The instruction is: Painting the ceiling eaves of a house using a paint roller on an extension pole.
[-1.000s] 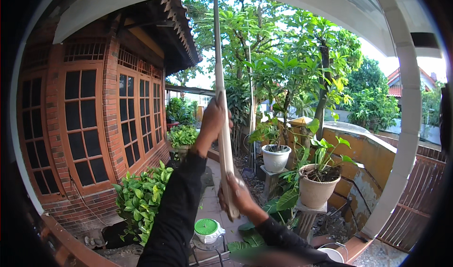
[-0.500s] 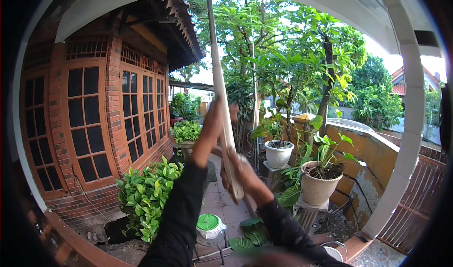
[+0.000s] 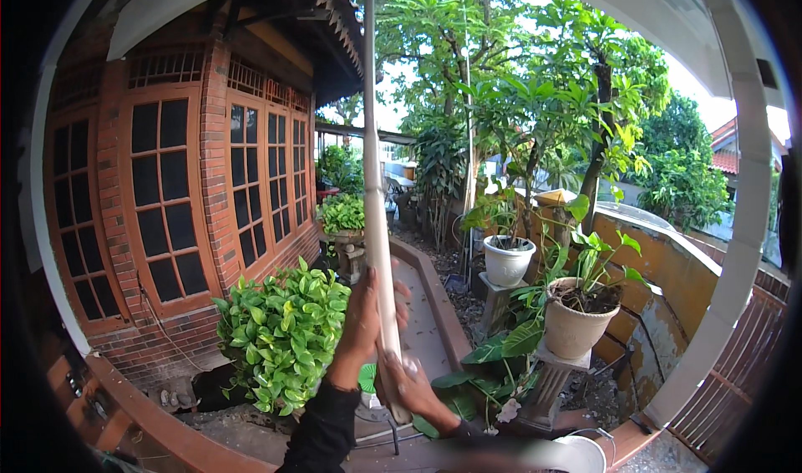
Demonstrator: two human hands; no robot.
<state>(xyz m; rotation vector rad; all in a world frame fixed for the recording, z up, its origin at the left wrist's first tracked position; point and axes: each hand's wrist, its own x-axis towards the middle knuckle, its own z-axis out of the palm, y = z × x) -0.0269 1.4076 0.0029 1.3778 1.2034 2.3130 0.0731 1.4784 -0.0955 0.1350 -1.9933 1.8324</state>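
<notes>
I have both hands on a long pale pole (image 3: 373, 180), which runs almost upright from the top edge of the frame, just left of centre, down to its blunt lower end at bottom centre. My left hand (image 3: 361, 312) is the higher one, curled round the shaft with its fingers showing on the right side; how tightly it grips I cannot tell. My right hand (image 3: 408, 383) is closed on the pole near its lower end.

Behind my wrists, low in the centre, a white tub (image 3: 371, 400) with a green lid (image 3: 368, 377) is partly hidden; I can't see inside it.

To the right of centre, a white pot (image 3: 508, 266) holds dark soil and a leafy plant, and stands on a pedestal (image 3: 499, 302). Lower and further right, a beige pot (image 3: 576, 331) holds dark, clumpy matter and a plant with broad leaves, on a fluted pedestal (image 3: 540, 394).

At the bottom edge, right of centre, is a white bucket (image 3: 587, 454) with a thin handle; its contents I can't make out. Left of the pole, a pale planter (image 3: 344, 239) carries bright green foliage, and a thick leafy bush (image 3: 284, 335) fills the lower left, beside my left forearm.
</notes>
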